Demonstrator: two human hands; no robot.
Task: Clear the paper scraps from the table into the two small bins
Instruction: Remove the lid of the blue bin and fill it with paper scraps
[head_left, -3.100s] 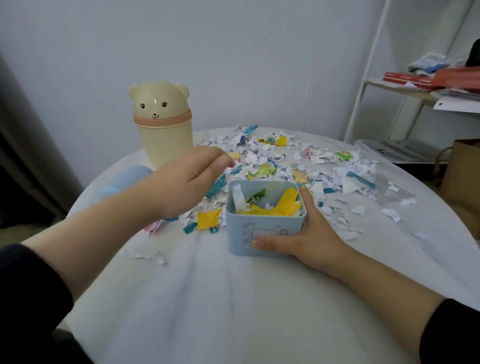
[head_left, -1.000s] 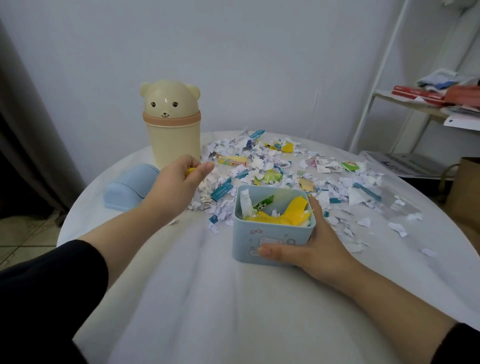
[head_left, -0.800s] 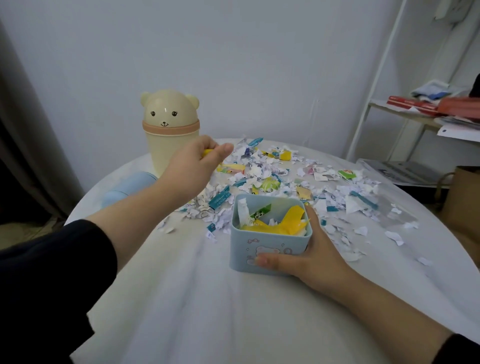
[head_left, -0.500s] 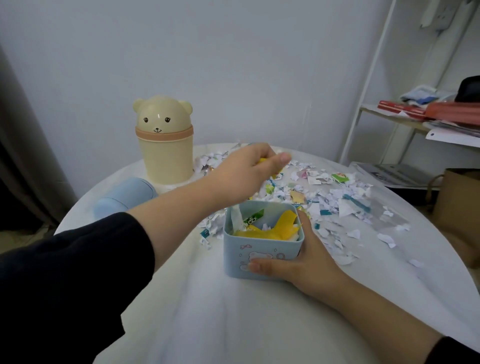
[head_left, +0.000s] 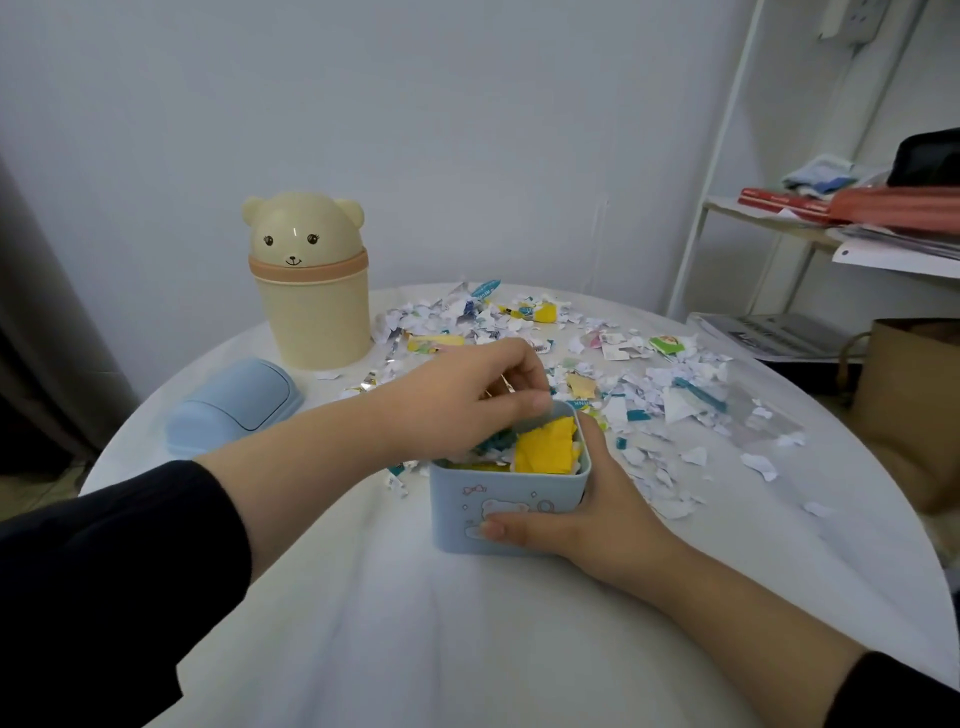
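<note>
A small blue square bin (head_left: 498, 514) stands on the white round table (head_left: 467, 634), filled with yellow and teal scraps. My right hand (head_left: 587, 525) grips its right side, thumb across the front. Directly over the bin's opening is my left hand (head_left: 467, 395), fingers curled, pinching paper scraps with a sliver showing between the fingers. Torn paper scraps (head_left: 649, 384), white and coloured, cover the table behind and to the right of the bin. A cream bear-shaped bin (head_left: 311, 312) stands lidded at the back left.
A light blue lid (head_left: 234, 405) lies left of the bear bin. A clear plastic bag (head_left: 763, 415) lies among the scraps at the right. A white shelf (head_left: 779, 218) with books and a brown paper bag (head_left: 914, 395) stand beyond the table's right edge.
My left hand picked up scraps near the bear bin, carried them right and came down over the blue bin. My right hand has kept hold of the bin.
</note>
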